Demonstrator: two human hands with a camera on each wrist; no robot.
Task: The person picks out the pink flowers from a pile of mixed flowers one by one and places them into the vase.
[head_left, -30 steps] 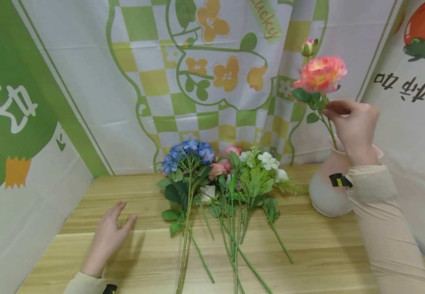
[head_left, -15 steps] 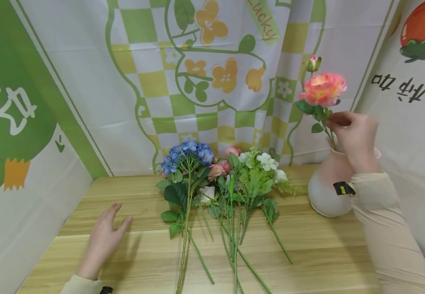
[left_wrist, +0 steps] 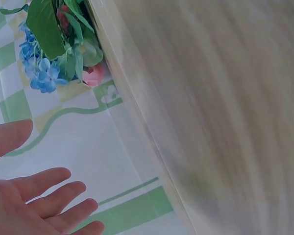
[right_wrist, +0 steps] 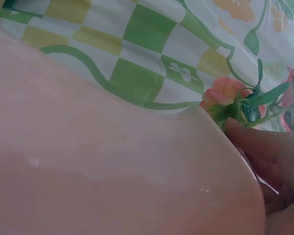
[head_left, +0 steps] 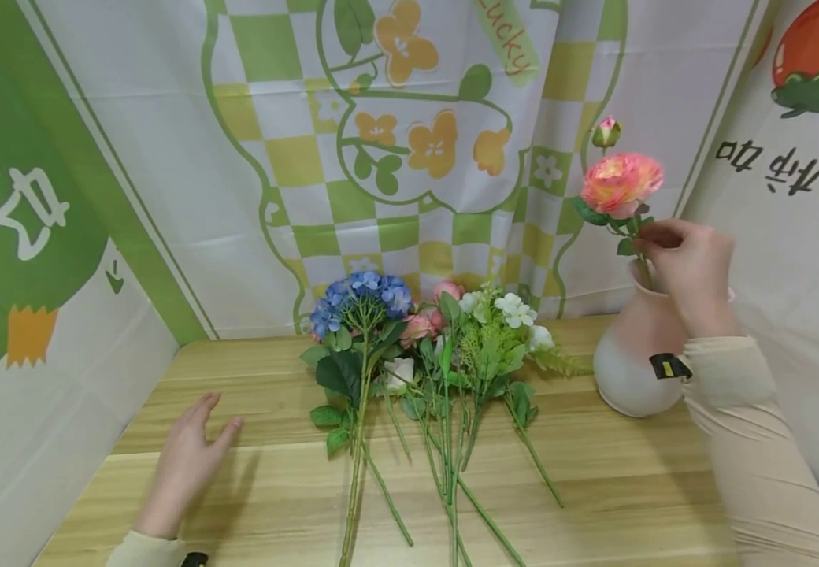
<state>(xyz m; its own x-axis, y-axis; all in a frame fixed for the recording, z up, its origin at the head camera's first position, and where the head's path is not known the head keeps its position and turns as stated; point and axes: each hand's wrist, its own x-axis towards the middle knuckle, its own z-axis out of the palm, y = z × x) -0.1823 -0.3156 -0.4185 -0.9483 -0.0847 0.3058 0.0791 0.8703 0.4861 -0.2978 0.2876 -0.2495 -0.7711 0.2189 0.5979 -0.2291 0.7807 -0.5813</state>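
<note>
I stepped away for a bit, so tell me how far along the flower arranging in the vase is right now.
Early on. The right hand pinches the stem of the orange-pink rose, whose stem already runs into the mouth of the pink vase; no other flower shows in the vase. Left to go: the blue hydrangea and the mixed pink and white stems lie on the wooden table. The left hand is flat and holds nothing.

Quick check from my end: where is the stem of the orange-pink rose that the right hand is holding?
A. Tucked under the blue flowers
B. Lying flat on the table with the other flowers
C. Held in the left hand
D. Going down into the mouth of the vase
D: the right hand pinches the rose by its stem, which runs down into the mouth of the vase.
</note>
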